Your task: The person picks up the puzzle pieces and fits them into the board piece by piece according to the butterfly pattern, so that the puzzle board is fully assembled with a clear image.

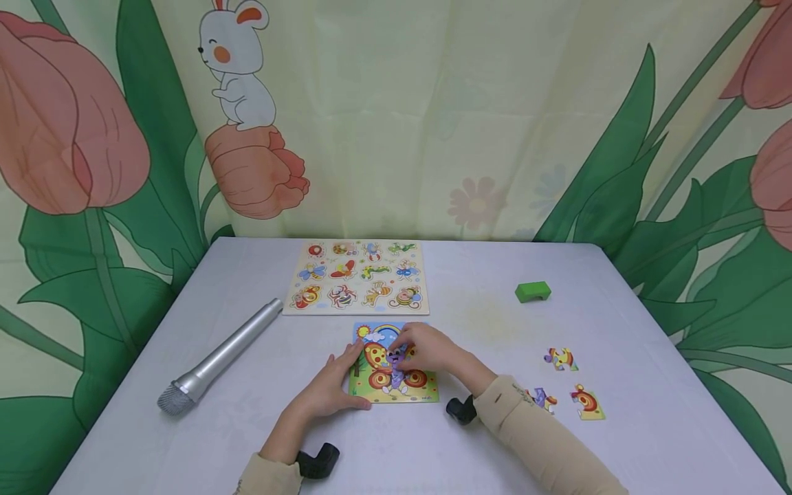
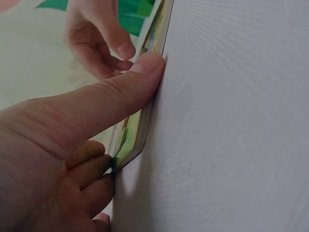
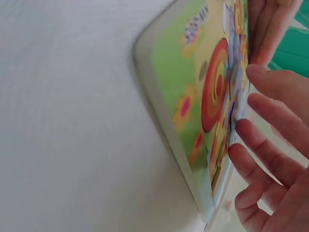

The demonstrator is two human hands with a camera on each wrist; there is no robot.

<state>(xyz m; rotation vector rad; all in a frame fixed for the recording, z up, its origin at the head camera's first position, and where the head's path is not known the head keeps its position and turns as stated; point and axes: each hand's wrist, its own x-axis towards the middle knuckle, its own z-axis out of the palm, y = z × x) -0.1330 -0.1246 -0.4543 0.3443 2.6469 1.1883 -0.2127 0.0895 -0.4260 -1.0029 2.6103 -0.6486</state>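
A square butterfly jigsaw puzzle (image 1: pixel 423 393) lies flat at the table's middle, its board showing a sun, a rainbow and an orange-winged butterfly. My left hand (image 1: pixel 328 388) holds the board by its near left corner, thumb along the near edge and fingers at the left side. In the left wrist view the thumb (image 2: pixel 120 92) presses on the board's rim. Over the butterfly's body and right upper wing is my right hand (image 1: pixel 433 349). Its bent, parted fingers (image 3: pixel 263 145) touch the picture in the right wrist view, and I see no piece pinched between them.
Right of the board lie loose jigsaw pieces (image 1: pixel 562 359), one partly behind the right sleeve. A green block (image 1: pixel 533 291) stands farther back. Behind the puzzle is an insect peg board (image 1: pixel 355 282); a silver microphone (image 1: pixel 225 354) lies at left. A printed curtain hangs beyond the table.
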